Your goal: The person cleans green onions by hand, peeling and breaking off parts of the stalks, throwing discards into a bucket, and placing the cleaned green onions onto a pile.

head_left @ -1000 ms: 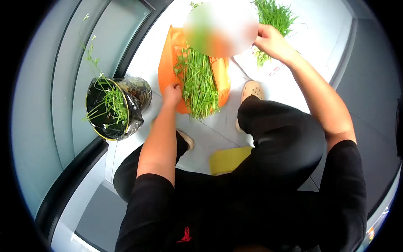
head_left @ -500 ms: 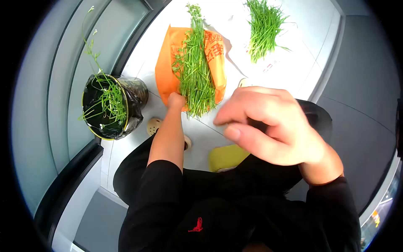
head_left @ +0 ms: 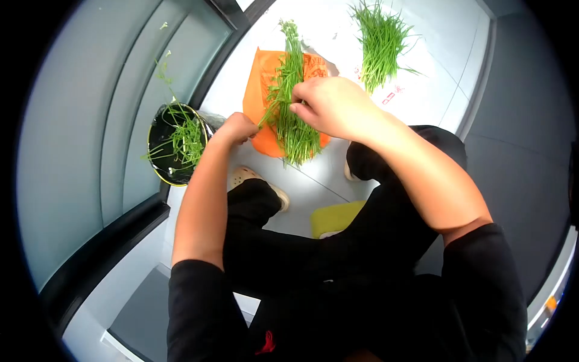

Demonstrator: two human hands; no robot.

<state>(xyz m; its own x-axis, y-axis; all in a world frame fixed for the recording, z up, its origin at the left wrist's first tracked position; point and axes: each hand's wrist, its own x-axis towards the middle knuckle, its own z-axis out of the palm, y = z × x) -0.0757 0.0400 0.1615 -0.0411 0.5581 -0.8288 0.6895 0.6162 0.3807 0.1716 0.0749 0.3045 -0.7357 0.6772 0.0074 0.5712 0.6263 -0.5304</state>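
A long bunch of green stalks (head_left: pixel 297 136) with small white flowers at its far end lies on an orange bag (head_left: pixel 256 90) on the floor. My left hand (head_left: pixel 237 128) is closed at the bag's left edge, pinching thin green stalks that slant toward the bunch. Over the middle of the bunch, my right hand (head_left: pixel 332 105) is closed, thumb and fingers pinched at the stalks. Its hold is partly hidden by the fingers. Farther back on the right lies a second pile of green stalks (head_left: pixel 381 51), slender and grass-like.
A bin (head_left: pixel 158 172) lined with a black bag stands at the left, with loose green stalks (head_left: pixel 187 142) inside and over its rim. Glass panels (head_left: pixel 120 120) rise beside it. My feet in beige clogs (head_left: pixel 280 196) and a yellow-green object (head_left: pixel 335 218) are close by.
My right hand has moved forward and left onto the bunch, its fingers now closed. My left hand has shifted left and forward, now with stalks showing at its fingertips.
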